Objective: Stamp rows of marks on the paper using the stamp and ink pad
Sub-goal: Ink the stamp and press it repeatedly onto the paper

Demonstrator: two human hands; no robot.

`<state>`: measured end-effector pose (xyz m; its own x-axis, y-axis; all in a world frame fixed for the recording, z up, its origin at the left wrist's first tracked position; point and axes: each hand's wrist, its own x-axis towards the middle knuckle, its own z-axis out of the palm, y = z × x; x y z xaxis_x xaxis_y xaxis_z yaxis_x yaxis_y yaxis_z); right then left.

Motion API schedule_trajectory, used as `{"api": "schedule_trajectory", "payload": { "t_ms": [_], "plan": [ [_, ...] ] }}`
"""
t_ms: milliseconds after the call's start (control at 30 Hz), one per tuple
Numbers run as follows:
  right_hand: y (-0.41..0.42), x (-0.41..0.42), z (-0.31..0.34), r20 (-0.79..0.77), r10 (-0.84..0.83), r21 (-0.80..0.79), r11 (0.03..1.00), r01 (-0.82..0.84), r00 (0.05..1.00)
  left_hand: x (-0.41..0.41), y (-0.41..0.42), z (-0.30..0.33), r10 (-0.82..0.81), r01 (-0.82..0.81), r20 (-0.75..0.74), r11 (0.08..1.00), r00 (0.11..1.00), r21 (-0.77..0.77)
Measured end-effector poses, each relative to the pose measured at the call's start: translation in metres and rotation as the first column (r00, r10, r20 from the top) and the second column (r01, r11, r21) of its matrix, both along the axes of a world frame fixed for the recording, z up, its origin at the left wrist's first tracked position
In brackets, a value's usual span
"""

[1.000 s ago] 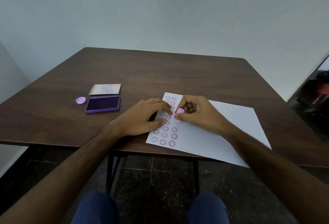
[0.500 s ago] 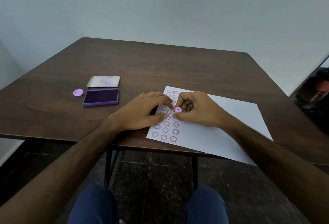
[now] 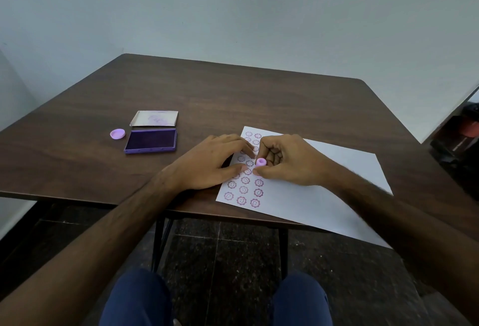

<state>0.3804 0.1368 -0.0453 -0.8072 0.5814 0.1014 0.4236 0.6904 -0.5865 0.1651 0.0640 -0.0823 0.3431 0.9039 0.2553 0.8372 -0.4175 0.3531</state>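
Observation:
A white sheet of paper (image 3: 324, 183) lies on the dark wooden table (image 3: 233, 97), its near edge hanging over the table's front. Three columns of purple flower-face marks (image 3: 243, 191) run down its left side. My right hand (image 3: 287, 160) pinches a small pink stamp (image 3: 261, 162) upright on the paper, in the third column. My left hand (image 3: 210, 162) lies flat, fingers spread, pressing the paper's left edge. The open purple ink pad (image 3: 150, 140) sits to the left, its lid (image 3: 154, 118) folded back behind it.
A small round pink cap (image 3: 117, 133) lies left of the ink pad. The table's front edge runs just below my wrists, with my knees and a dark tiled floor beneath. A dark shelf with objects (image 3: 464, 139) stands at the far right.
The head view has shifted slightly. My right hand keeps the stamp at about the same spot in the third column; my left hand stays flat on the paper.

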Motion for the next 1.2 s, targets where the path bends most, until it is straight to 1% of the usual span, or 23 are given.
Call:
{"api": "schedule_trajectory", "payload": {
  "t_ms": [167,333,533,767,1200],
  "plan": [
    [-0.005,-0.002,0.014,0.18,0.049,0.108,0.992,-0.069,0.982,-0.001,0.0,-0.003,0.008,-0.008,-0.018,1.0,1.0,0.03],
    [-0.011,-0.012,0.024,0.332,0.111,0.106,0.982,-0.154,0.937,0.0,0.001,-0.004,0.021,-0.02,-0.021,0.999,1.0,0.034],
    [-0.016,-0.022,0.026,0.494,0.076,0.212,0.956,-0.205,0.866,-0.003,0.003,-0.005,0.03,-0.03,-0.002,1.0,1.0,0.008],
    [-0.018,-0.025,0.032,0.551,0.072,0.217,0.95,-0.226,0.832,-0.002,0.004,-0.005,0.053,-0.053,-0.009,0.999,0.999,-0.002],
    [-0.019,-0.024,0.033,0.548,0.068,0.208,0.954,-0.214,0.834,-0.001,0.005,-0.007,0.071,-0.071,-0.006,0.997,0.997,0.009]
  ]
}}
